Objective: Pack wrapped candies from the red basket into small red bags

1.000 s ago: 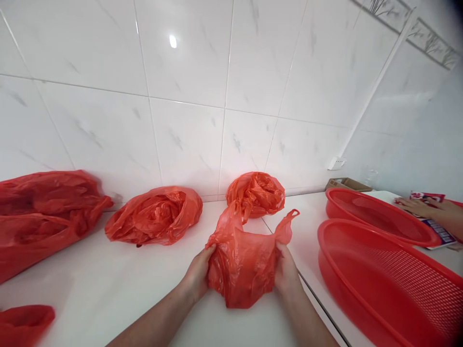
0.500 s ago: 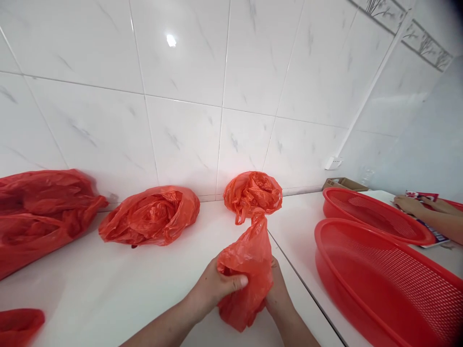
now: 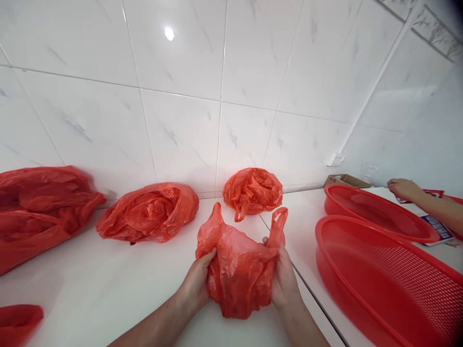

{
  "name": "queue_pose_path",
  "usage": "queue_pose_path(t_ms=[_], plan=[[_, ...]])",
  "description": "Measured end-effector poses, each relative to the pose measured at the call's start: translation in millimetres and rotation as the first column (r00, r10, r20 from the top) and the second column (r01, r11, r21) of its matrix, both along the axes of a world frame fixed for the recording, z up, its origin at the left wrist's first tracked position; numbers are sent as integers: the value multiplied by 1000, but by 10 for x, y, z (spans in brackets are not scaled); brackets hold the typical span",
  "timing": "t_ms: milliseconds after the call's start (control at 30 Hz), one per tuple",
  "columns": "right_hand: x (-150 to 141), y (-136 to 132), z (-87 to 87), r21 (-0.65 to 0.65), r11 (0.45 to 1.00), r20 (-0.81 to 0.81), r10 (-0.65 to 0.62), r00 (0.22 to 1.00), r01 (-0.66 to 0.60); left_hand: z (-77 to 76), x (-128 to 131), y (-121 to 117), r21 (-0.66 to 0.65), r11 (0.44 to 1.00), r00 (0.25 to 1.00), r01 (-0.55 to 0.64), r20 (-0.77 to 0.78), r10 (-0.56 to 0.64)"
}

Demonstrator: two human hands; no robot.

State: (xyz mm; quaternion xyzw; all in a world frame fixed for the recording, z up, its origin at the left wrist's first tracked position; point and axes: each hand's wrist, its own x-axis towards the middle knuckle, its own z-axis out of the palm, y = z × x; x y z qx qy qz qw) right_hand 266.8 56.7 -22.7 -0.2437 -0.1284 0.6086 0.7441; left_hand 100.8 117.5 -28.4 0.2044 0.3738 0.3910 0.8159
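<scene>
Red translucent thin-plastic carrier bag (image 3: pixel 238 282) is held up between both bare hands, over the smooth white tabletop (image 3: pixel 108 284); base contact can't be confirmed. Left side is pinched by the left hand (image 3: pixel 197 282), thumb (image 3: pixel 209 257) on the near face. Right side is gripped by the right hand (image 3: pixel 284 279), fingertips (image 3: pixel 265 240) seen behind the top edge beside the right loop handle (image 3: pixel 277 237). Handling, judged: very light, limp, slippery, easily torn; contents, if any, can't be made out. Best taken by the side edges or by both handle roots, loaded evenly. Handles are pointed up and toward the white marbled tile wall (image 3: pixel 181 135), base toward the wearer. Long axis is read as base to handle tips; body is bunched, so width and height look close. Red oval mesh-sided plastic basket (image 3: pixel 343 270) is parked right, untouched.
</scene>
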Motion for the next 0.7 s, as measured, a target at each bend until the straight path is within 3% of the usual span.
queue_pose_path(t_ms=[233,367,433,500,600,700], plan=[[-45,18,-8,-80,996,198,55,979,-40,-4,8,15,-24,999,999,-30,19,31],[-4,10,5,42,999,90,7,996,-11,-28,25,11,-21,1000,1000,-16,24,17],[-16,-9,10,90,995,181,28,983,-45,-49,32,5,-20,1000,1000,5,15,-4],[-73,-29,17,35,992,381,97,919,-120,-57,24,-15,-12,999,999,33,7,-33],[-220,-46,43,-76,989,656,147,740,-128,-30,-22,-75,39,990,990,136,29,-137],[-354,-54,98,-52,993,782,107,614,-106,12,-77,-140,247,919,932,307,118,-343]])
